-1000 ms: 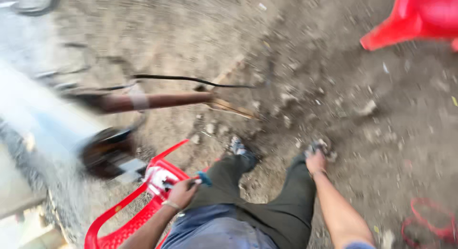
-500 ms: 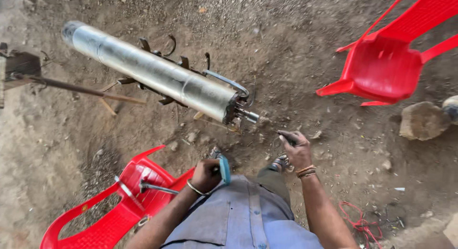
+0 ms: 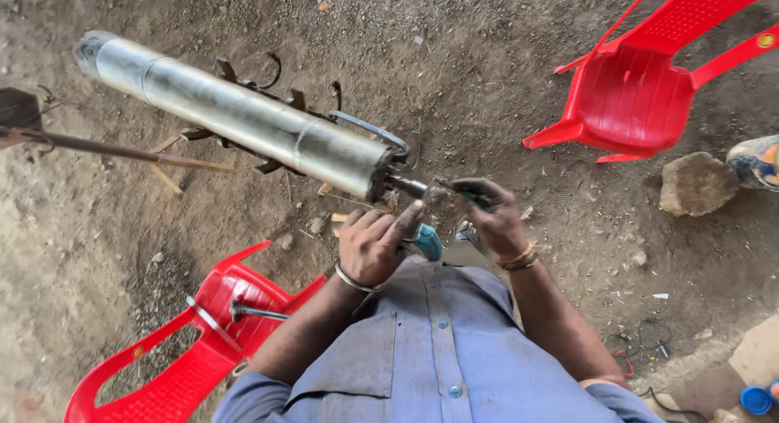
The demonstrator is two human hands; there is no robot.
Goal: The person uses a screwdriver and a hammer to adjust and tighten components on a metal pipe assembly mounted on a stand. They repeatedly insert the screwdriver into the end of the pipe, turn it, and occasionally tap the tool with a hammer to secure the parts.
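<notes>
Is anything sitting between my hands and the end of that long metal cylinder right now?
Nothing visible does. The left hand and right hand are right at the near end of the metal cylinder, by the shaft stub sticking out of it. The right hand holds a green-handled tool there. A teal-handled tool lies below the left hand, off that line.

The long cylinder (image 3: 243,119) looks like dull grey metal, smooth with faint sheen. Both chairs, far right (image 3: 641,90) and near left (image 3: 203,342), are glossy red plastic. The ground (image 3: 487,58) is rough, matt dirt. The shirt (image 3: 438,358) is blue-grey cloth.
</notes>
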